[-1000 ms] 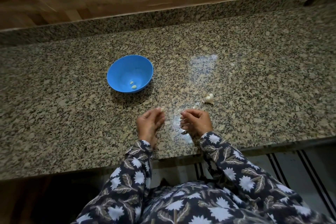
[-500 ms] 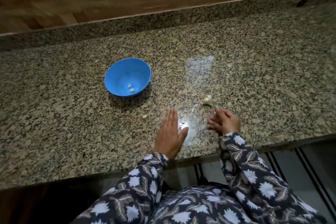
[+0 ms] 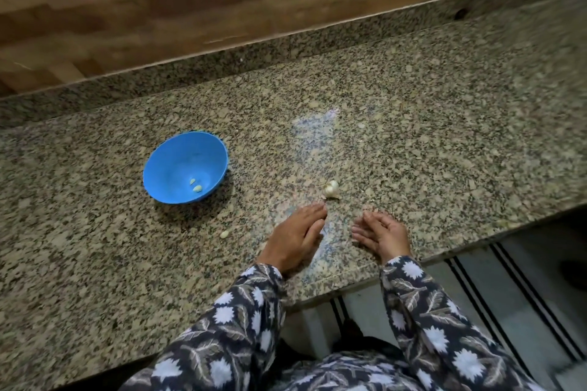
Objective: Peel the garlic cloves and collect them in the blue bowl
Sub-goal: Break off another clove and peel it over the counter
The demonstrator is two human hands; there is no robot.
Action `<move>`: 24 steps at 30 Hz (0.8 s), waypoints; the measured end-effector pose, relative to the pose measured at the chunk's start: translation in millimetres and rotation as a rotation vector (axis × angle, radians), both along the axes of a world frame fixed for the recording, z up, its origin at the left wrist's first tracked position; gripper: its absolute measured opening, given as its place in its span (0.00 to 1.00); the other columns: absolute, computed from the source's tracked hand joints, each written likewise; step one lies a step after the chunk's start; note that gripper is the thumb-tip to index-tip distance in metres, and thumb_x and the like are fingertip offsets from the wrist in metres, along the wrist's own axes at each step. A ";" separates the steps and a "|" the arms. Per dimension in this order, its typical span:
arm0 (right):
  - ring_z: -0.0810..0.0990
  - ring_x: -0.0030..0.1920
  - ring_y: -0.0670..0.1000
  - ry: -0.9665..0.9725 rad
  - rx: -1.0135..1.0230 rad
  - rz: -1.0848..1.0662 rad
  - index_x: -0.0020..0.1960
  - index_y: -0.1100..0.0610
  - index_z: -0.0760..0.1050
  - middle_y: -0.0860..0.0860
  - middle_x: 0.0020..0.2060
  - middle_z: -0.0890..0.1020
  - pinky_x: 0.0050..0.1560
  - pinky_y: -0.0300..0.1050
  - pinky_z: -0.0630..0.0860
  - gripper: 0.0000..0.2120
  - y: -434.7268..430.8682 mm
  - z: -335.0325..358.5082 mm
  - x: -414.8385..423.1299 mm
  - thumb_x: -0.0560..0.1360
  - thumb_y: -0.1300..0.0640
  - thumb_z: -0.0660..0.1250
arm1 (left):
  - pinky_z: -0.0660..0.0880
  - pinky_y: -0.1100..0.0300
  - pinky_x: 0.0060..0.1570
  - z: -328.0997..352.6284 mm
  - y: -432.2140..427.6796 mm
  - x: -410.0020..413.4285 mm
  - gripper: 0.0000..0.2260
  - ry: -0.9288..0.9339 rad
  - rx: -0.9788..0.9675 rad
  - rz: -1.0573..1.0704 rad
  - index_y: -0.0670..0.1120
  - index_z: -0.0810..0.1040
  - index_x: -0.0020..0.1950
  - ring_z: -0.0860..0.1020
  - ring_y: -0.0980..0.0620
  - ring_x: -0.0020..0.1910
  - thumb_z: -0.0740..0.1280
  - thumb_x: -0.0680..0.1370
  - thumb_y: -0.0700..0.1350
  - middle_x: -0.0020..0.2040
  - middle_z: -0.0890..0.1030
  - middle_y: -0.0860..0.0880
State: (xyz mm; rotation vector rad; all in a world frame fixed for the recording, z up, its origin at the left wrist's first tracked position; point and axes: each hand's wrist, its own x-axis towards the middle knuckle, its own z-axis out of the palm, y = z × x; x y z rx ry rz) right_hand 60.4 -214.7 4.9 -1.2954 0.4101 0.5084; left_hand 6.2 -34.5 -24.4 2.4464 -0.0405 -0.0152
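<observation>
We rest our left hand (image 3: 293,238) flat on the counter (image 3: 413,136), right hand (image 3: 382,233) loose, both empty, garlic bulb (image 3: 330,190) just beyond

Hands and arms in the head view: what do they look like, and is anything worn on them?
The left hand and right hand are bare, with no gloves. The left sleeve and right sleeve are long and reach the wrists. Both are of dark fabric printed with white flower heads and pale, veined leaves.
</observation>
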 end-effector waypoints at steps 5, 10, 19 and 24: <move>0.81 0.27 0.48 0.029 0.032 0.023 0.42 0.63 0.74 0.53 0.29 0.82 0.29 0.37 0.79 0.06 3.2 3.9 2.8 0.77 0.62 0.62 | 0.62 0.57 0.70 5.8 -9.2 12.5 0.21 -0.036 0.007 0.021 0.47 0.67 0.72 0.64 0.55 0.71 0.53 0.80 0.52 0.72 0.68 0.50; 0.81 0.27 0.47 0.036 0.029 0.018 0.43 0.64 0.74 0.53 0.29 0.82 0.29 0.36 0.79 0.05 1.6 3.6 2.3 0.76 0.63 0.63 | 0.63 0.61 0.67 2.1 -8.4 11.5 0.21 -0.095 0.093 -0.004 0.43 0.72 0.68 0.69 0.51 0.67 0.56 0.80 0.52 0.67 0.73 0.47; 0.81 0.27 0.47 0.058 0.025 0.018 0.48 0.69 0.75 0.59 0.36 0.80 0.29 0.35 0.78 0.05 4.9 5.9 2.5 0.73 0.67 0.65 | 0.64 0.64 0.66 1.3 10.3 -40.3 0.12 -0.158 -0.089 0.217 0.43 0.78 0.60 0.68 0.56 0.67 0.60 0.79 0.41 0.68 0.72 0.49; 0.82 0.28 0.47 0.105 0.052 0.015 0.50 0.68 0.74 0.55 0.32 0.83 0.32 0.36 0.79 0.06 -3.8 7.8 7.8 0.75 0.69 0.61 | 0.54 0.56 0.73 -3.1 -1.4 -38.3 0.24 0.008 0.037 0.236 0.49 0.58 0.75 0.53 0.57 0.75 0.47 0.81 0.55 0.77 0.53 0.52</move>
